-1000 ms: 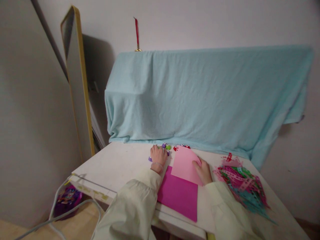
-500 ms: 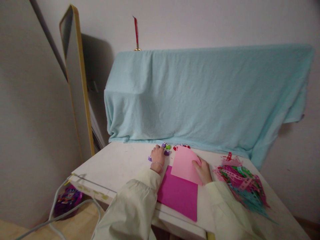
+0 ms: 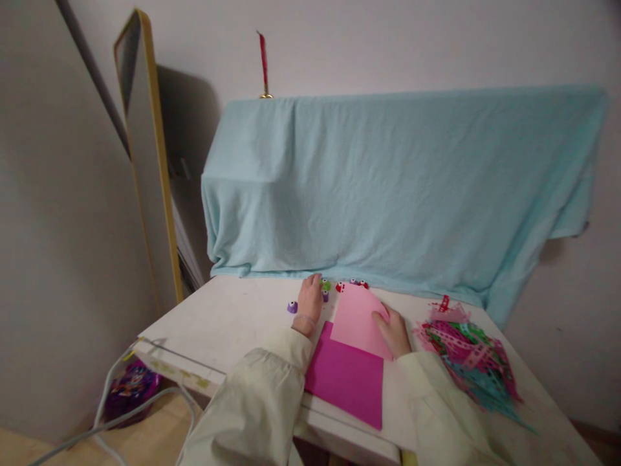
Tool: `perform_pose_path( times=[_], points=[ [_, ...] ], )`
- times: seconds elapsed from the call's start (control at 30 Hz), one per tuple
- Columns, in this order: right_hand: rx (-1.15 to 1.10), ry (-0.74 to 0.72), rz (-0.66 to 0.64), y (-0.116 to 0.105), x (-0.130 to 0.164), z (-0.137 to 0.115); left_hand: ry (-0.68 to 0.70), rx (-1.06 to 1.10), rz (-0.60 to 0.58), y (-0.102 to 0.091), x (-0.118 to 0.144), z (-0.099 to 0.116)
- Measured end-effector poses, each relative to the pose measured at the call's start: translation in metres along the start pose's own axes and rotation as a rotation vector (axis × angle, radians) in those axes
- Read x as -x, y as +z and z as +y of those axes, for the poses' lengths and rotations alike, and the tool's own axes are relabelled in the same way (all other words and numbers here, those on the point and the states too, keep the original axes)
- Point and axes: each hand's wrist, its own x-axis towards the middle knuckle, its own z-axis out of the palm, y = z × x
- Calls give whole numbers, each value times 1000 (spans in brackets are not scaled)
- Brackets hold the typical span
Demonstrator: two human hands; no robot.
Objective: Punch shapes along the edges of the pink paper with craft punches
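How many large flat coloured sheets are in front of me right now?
2 in view: a flexible light pink sheet held in the right hand, and a flat magenta four-sided sheet partly covered by it, nearer you. More could be hidden underneath.

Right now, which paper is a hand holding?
The pale pink paper: the right hand holds it by its edge, while the darker magenta paper lies on the table.

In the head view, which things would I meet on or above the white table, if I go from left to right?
Single purple eyed piece, left hand, light pink sheet, right hand, heap of colourful strips.
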Motion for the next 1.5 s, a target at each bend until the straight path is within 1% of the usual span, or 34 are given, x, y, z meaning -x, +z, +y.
perform_pose_path(
  times=[0.07,0.17,0.27,0.37,0.5,0.63,0.77,0.83,0.9,1.03,1.17,1.27,1.33,1.5],
  points=[
    [1,1,-5,0,0,0,44,89,31,1,-1,3],
    [-8,-5,-7,0,0,0,49,181,4,4,0,5],
    [-16,-9,-2,-1,0,-1,-5,232,-31,5,0,5],
    [-16,-4,-7,-1,0,-2,-60,296,-39,5,0,4],
    [-13,-3,-5,-1,0,-4,-154,455,-23,9,-1,2],
    [-11,-8,-14,-2,1,-5,-277,599,-50,13,-3,-4],
    [-12,4,-23,-2,1,-5,-296,656,13,13,-5,-6],
    [-15,5,-21,-1,0,-4,-323,721,29,12,-5,-3],
    [-12,6,-17,-1,0,-3,-368,821,11,11,-6,0],
    [-8,9,-11,-1,-1,-3,-456,1029,-61,8,-9,4],
    [-17,12,-8,-1,0,-5,-537,1157,-72,3,-12,7],
    [-21,4,-11,-2,0,-6,-551,1222,-73,-1,-13,11],
    [-19,1,-8,-2,0,-5,-556,1264,-97,-3,-12,14],
    [-19,4,-4,-2,0,-2,-563,1339,-227,-9,-10,21]
  ],
)
